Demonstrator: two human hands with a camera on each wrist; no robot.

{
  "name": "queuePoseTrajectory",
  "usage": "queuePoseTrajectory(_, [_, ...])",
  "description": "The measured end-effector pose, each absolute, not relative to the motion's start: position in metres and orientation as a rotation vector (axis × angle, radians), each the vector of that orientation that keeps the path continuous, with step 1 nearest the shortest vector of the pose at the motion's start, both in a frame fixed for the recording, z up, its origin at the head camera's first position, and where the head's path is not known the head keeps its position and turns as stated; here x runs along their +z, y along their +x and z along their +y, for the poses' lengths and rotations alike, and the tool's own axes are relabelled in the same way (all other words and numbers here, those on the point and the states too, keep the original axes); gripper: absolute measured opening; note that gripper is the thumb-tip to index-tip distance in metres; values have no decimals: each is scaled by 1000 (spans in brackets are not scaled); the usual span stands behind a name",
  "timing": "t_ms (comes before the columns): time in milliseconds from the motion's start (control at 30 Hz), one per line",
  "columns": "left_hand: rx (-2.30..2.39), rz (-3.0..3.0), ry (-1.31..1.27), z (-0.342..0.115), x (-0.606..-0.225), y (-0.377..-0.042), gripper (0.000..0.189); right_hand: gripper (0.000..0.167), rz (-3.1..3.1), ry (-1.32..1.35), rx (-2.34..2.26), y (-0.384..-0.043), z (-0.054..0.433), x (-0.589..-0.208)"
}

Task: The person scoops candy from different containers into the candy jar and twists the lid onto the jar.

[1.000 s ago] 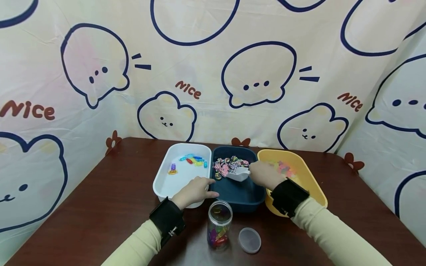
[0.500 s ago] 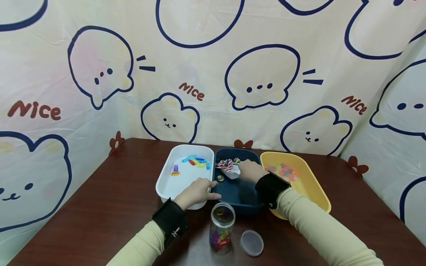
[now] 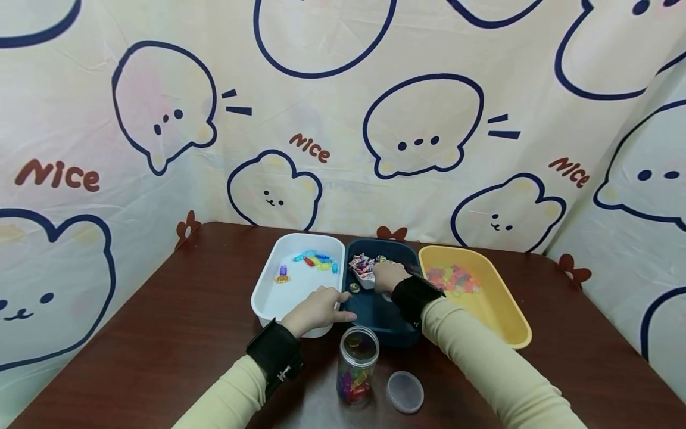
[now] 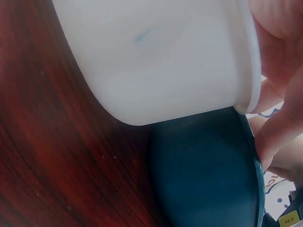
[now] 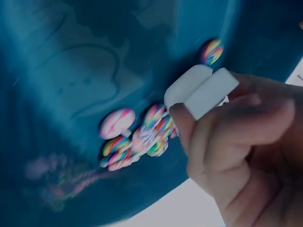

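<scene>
Striped candies (image 3: pixel 361 263) lay heaped inside the blue bin (image 4: pixel 208 165), toward its far left part, some apparently loaded in the white scoop (image 5: pixel 188 85). Fingers of the right hand (image 3: pixel 388 279) were pinched round the scoop's handle, within the blue bin. Fingers of the left hand (image 3: pixel 318 308) lay loosely extended at the blue bin's near left corner, the thumb against its rim. Left of the blue bin stood the white bin (image 3: pixel 276 307); right of it, the yellow bin (image 3: pixel 501 313). Just off the blue bin's near wall stood the uncapped jar (image 3: pixel 358 369), partly filled with coloured pieces, and its lid (image 3: pixel 405 392) lay beside it.

Scooping well seemed to call for a low lip along the blue bin's floor, crowding the candies against its left wall so they rode in rather than scattered. A lone candy (image 3: pixel 355 288) near that wall could easily be missed. Levelling the scoop before clearing the blue bin's rim would likely limit spills, with light left-thumb pressure to prevent skidding.
</scene>
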State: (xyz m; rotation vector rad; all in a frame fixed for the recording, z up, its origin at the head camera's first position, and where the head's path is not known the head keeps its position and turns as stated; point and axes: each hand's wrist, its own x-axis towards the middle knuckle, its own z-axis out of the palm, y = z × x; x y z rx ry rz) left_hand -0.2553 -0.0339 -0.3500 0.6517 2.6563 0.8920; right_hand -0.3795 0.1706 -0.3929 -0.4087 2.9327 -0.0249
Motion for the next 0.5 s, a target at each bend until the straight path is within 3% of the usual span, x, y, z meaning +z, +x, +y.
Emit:
queuePoseTrajectory(133, [910,2654,665,-35,-351,-255,47,9,3022,-501,26,-468,200,-489])
queuePoseTrajectory(167, [910,2653,669,-35,-351,-255,47,10,3052,-510,27,-475,202,-498])
queuePoseTrajectory(267, [913,2652,676,-34,-351,-255,46,11,3068,-443,-14,-464,199,-496])
queuePoseTrajectory(433, [914,2646,665,-33,-353,-255,47,9,2968,-254,-143,-422,185,-454])
queuePoseTrajectory(500, [918,2649,662,-33,-353,-255,47,11,3001,-338,-176,-425,190,-457])
